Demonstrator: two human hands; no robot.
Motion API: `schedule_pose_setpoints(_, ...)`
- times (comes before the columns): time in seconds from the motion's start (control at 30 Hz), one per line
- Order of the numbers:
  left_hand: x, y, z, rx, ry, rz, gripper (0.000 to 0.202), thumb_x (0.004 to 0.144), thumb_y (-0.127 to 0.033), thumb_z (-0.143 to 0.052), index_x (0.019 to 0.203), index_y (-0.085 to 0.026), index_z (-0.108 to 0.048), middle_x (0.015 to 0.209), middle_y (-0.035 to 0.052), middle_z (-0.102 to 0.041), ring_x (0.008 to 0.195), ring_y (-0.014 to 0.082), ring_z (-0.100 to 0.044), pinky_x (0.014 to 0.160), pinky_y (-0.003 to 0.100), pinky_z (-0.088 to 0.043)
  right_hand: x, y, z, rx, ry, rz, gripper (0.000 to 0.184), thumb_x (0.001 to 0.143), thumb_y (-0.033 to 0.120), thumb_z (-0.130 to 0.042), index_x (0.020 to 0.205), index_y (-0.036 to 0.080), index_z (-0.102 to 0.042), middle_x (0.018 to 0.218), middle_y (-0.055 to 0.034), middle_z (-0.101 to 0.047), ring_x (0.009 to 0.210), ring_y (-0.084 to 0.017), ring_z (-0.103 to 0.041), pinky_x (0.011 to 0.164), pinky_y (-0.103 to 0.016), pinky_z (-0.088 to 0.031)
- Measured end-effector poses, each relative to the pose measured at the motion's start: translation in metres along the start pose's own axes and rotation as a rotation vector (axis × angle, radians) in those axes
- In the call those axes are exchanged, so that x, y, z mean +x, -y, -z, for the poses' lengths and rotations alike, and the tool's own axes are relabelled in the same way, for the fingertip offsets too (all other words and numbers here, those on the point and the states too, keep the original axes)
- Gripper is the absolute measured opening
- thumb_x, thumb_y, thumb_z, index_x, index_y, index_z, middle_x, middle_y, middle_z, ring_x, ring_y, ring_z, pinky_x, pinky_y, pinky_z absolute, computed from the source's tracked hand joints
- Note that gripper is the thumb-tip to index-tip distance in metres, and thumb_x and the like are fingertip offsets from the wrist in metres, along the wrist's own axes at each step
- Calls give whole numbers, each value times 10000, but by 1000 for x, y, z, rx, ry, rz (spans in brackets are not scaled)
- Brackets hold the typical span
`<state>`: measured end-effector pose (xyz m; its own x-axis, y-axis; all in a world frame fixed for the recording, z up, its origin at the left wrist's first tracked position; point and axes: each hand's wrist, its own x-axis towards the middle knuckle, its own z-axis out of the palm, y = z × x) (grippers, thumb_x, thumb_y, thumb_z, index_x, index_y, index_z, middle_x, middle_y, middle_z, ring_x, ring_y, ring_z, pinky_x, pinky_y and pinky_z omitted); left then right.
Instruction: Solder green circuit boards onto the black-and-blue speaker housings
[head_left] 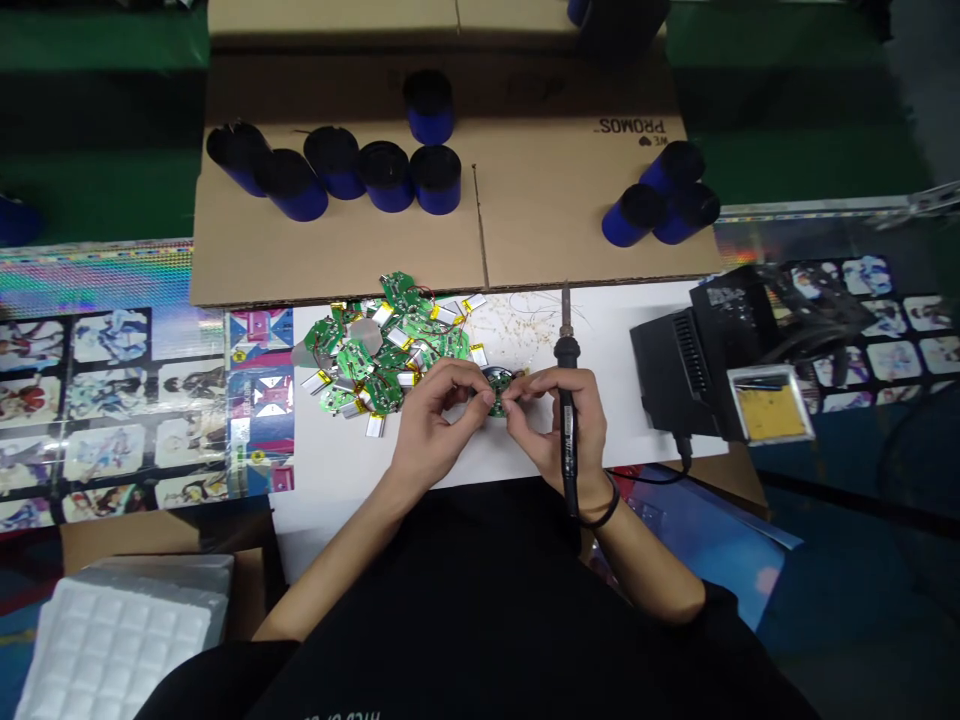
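Note:
A small round green circuit board [498,380] in a dark round casing lies between my fingertips over the white work surface. My left hand [444,412] pinches at the board's left edge with thumb and forefinger. On the other side, the thumb and forefinger of my right hand [561,418] close together at its right edge; any wire between them is too small to see. That same hand keeps a black soldering iron [568,420] tucked in its grip, with the metal tip pointing away from me. Left of the board is a heap of green circuit boards [367,362] with silver battery cells and thin wires.
Dark blue cylinders [437,182] stand in groups on the cardboard [540,230] behind. A black soldering station [675,370] sits to the right, beside a tray with a yellow sponge [768,408]. Wire scraps [525,325] litter the white surface. White foam trays [124,640] are at lower left.

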<state>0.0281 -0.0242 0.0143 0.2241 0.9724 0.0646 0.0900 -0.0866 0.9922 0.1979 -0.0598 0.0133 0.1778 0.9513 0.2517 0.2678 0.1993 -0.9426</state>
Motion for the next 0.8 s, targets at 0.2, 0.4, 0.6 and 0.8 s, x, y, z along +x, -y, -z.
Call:
schedule_pose_setpoints(0.2,5,4,12,405,124,-333,67,1019,-178,-650,971,-220,-670,1026,49,-786,977,215,-720,932,397,-489,-2,6,39,16,-43,-11,138,1045,427,-654,1083,295,-665,742,7,-732,588,-183,-682,568,-367,-534)
schedule_pose_setpoints(0.4,9,12,15,489,228,-397,80,1044,-168,-613,986,-214,-642,1053,58,-789,1010,222,-722,929,400,-490,15,20,74,216,-46,-146,379,946,553,-736,1228,311,-659,670,40,-700,455,-157,-557,368,-274,-344)
schedule_pose_setpoints(0.6,7,13,14,457,209,-391,83,1023,-129,-642,977,-197,-633,1061,61,-763,999,211,-697,911,376,-496,8,8,93,-165,-160,-85,196,858,372,-875,985,243,-798,788,-10,-773,533,-149,-650,416,-277,-476)
schedule_pose_setpoints(0.8,7,13,12,428,207,-385,95,1020,-112,-639,978,-197,-627,1055,54,-758,1001,199,-694,913,364,-495,5,8,99,-210,-5,77,132,858,359,-845,898,251,-780,749,-15,-764,577,-182,-694,485,-311,-548)
